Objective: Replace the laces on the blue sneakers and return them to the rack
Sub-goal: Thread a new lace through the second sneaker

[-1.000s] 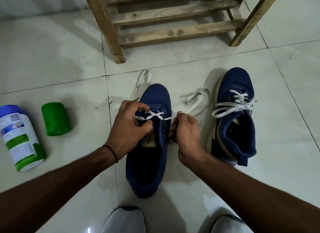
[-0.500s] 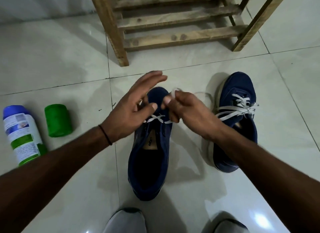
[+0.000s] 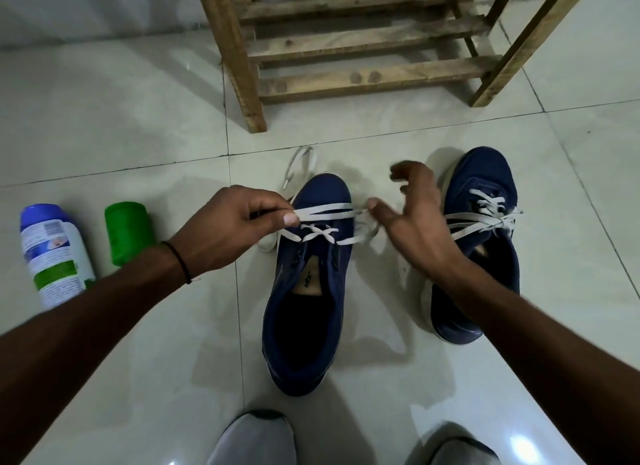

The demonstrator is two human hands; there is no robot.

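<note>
Half-laced blue sneaker point(image 3: 308, 291) is lying on the floor point(image 3: 138, 135), toe away; white lace point(image 3: 325, 209) is running crosswise above it; left hand point(image 3: 228, 229) grip is pinching its left side; right hand point(image 3: 415, 229) is hovering released, thumb tip at its right side.

Glossy, smooth pale floor tiles point(image 3: 104, 118), rough unfinished wooden rack point(image 3: 374, 78) at top, matt blue cloth centre sneaker point(image 3: 322, 194) and right sneaker point(image 3: 485, 167), flat white woven lace point(image 3: 325, 208), smooth plastic bottle point(image 3: 52, 253) with printed label, matt green roll point(image 3: 128, 232) at left.
</note>
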